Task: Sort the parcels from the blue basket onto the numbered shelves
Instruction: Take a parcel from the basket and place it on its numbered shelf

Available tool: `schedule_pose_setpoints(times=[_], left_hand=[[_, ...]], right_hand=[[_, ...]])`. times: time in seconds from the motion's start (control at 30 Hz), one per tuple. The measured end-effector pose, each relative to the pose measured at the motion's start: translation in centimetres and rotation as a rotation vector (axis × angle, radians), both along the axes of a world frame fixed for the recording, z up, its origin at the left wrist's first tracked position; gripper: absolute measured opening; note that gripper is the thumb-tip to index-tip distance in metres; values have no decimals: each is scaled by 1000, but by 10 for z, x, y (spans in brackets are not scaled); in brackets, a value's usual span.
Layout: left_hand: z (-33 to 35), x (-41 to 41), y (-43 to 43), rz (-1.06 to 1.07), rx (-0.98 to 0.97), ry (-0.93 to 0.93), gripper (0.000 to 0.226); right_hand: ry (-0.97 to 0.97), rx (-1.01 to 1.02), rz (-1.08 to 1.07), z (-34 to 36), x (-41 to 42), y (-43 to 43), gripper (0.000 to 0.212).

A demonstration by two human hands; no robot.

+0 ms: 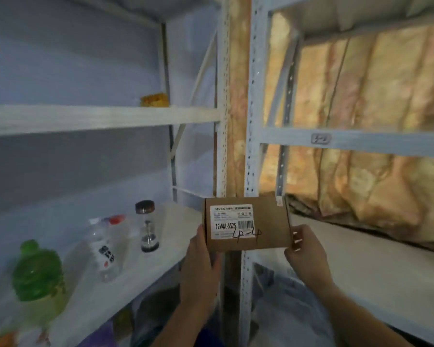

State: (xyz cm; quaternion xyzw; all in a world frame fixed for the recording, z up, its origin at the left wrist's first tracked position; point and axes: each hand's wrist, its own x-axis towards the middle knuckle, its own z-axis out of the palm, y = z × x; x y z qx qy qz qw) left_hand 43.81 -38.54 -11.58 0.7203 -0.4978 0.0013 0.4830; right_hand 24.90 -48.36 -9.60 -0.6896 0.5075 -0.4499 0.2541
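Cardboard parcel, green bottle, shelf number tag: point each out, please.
cardboard parcel (pixel 269 219), head view, bare brown front right of the label.
green bottle (pixel 37 274), head view, its body.
shelf number tag (pixel 320 139), head view, middle of the plate.

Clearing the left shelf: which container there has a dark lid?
The small jar nearest the cardboard box; the clear bottle has a red cap, the green bottle a green one.

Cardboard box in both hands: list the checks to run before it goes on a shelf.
1. Grip of left hand on cardboard box, left edge: ok.
2. Pinch of right hand on its right edge: ok.
3. Handwritten mark on the label faces the camera: ok.
4. Shelf tag readable: not ok, blurred.
5. Matching shelf identified: cannot tell.
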Motion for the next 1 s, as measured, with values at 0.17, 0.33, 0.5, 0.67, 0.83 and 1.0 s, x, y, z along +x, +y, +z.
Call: schedule_pose_setpoints(times=[0.17,0.33,0.5,0.67,0.83,1.0], left_hand=[[97,-63,35,-152,-115,-140,53],[154,-139,43,-230,-169,-187,53],[182,-241,45,-418,-174,-247,65],[178,-357,54,-592,-210,-238,62],[163,-479,69,-750,-97,-18,61],[142,-587,59,-836,-97,4,53]], right_hand=[[-1,-210,-99,100,-86,47,29],[-28,-317,-252,157,-175,89,24],[-2,-355,-448,172,-286,136,24],[-10,-347,-634,166,-396,182,17],[25,-300,-754,147,-505,223,14],[8,-189,-790,132,-615,235,28]])
